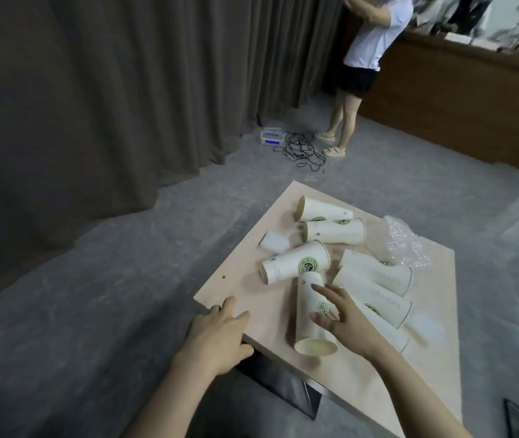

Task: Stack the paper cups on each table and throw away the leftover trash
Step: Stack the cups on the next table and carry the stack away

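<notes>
Several white paper cups with green logos lie on their sides on a pale wooden table point(245, 298). The nearest cup point(307, 324) points its open mouth toward me. My right hand point(343, 317) hovers over this cup with fingers spread, thumb near its side; I cannot tell whether it touches. My left hand point(220, 333) rests flat on the table's near left edge. Another cup point(296, 265) lies just beyond, and two more point(334, 230) lie at the far end. Crumpled clear plastic wrap point(405, 243) lies at the right, and a white foam piece point(274, 241) at the left edge.
A second white foam piece point(422, 325) lies blurred at the table's right. A person point(369, 58) stands at a brown counter point(460, 99) in the back. Cables and a small box point(272, 137) lie on the grey floor by a dark curtain point(125, 90).
</notes>
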